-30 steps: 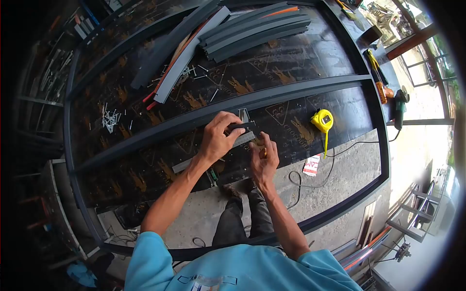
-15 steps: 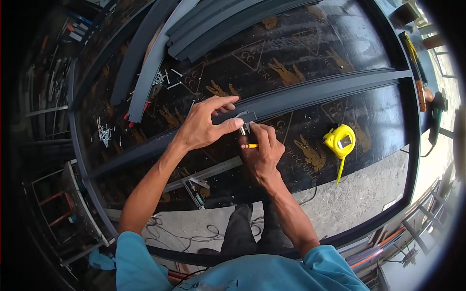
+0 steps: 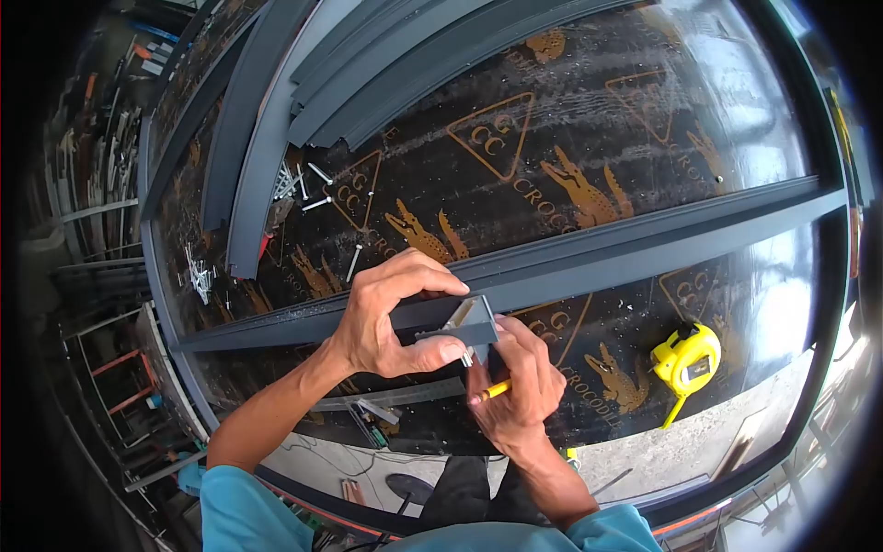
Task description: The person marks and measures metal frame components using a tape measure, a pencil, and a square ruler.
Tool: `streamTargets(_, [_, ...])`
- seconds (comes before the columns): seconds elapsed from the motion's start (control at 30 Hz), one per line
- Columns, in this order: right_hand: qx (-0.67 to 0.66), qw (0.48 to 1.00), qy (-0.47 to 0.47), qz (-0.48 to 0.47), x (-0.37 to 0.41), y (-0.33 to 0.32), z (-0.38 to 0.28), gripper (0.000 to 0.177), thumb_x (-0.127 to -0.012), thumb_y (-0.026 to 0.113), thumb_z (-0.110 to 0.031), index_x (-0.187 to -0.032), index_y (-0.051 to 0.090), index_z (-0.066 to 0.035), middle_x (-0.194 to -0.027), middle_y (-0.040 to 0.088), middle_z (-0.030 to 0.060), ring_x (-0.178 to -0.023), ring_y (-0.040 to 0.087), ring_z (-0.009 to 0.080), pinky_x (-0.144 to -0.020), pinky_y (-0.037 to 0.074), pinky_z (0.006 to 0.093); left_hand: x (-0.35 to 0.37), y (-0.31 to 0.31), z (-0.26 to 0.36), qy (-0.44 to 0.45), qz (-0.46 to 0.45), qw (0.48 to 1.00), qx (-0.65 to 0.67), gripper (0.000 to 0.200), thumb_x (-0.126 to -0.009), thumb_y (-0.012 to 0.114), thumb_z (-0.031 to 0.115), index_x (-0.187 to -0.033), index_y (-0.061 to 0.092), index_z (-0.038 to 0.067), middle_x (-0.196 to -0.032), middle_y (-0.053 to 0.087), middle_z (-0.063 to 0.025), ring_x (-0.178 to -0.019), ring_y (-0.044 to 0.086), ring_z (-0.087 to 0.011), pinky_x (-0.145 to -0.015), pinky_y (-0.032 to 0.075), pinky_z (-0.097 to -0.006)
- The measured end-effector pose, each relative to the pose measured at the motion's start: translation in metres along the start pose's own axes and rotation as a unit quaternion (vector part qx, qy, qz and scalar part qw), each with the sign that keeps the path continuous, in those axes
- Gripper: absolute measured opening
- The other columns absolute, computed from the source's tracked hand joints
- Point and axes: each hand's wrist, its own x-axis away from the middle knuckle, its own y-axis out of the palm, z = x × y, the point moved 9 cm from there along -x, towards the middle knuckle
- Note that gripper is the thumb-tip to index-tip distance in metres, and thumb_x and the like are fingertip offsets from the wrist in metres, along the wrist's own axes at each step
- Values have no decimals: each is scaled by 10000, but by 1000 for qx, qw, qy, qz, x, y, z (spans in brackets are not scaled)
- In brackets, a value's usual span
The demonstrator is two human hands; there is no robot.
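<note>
My left hand (image 3: 391, 317) grips a short grey metal profile piece (image 3: 474, 324) from its left side, thumb below and fingers above. On the right of the same piece, my right hand (image 3: 524, 386) closes its fingers on it. A yellow pencil (image 3: 495, 391) sticks out between the fingers of my right hand. Small silvery bits show by my left thumb; what they are is too small to tell. Behind the hands a long grey profile (image 3: 644, 247) lies across the dark printed board (image 3: 423, 156).
A yellow tape measure (image 3: 687, 361) lies at the right. Long grey profiles (image 3: 368, 69) are stacked at the upper left, with loose screws (image 3: 199, 276) near them. A metal ruler (image 3: 414, 394) and a small square-like tool (image 3: 372, 425) lie near the board's front edge.
The view has shifted, so the board looks closer. The short piece has been raised and tilted between my hands, and its open end now shows.
</note>
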Motion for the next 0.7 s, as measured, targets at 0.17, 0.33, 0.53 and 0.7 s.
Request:
streamTargets(0.17, [20,998,-11,-59,3,7,-1,397,-623,747,-5,-979,572,10,-960,635,158,-762,659,254,-611,518,292,-1,-2,1,12,12,1000,13,441,-636,762,308,-901,639,-23,-862,638,-152,-801,617,-265,-721,496,-350])
streamTargets(0.33, [42,999,-6,-20,6,11,3,365,-652,801,-77,-950,608,7,-869,656,143,-689,625,239,-601,487,298,0,-4,1,37,26,998,39,494,-641,762,347,-946,640,-22,-868,637,-140,-728,594,-241,-661,467,-341])
streamTargets(0.53, [46,999,23,-14,7,11,3,332,-657,801,-83,-932,630,-10,-851,651,119,-701,625,231,-607,487,290,0,-6,-3,29,21,998,55,484,-649,755,351,-938,637,-20,-863,636,-144,-713,591,-245,-647,467,-343])
streamTargets(0.7, [46,997,3,-63,4,14,3,323,-705,715,-134,-944,568,26,-857,642,190,-653,631,252,-536,499,291,-1,-6,-3,30,17,997,67,470,-653,740,342,-932,636,-22,-858,636,-145,-711,590,-251,-646,465,-343])
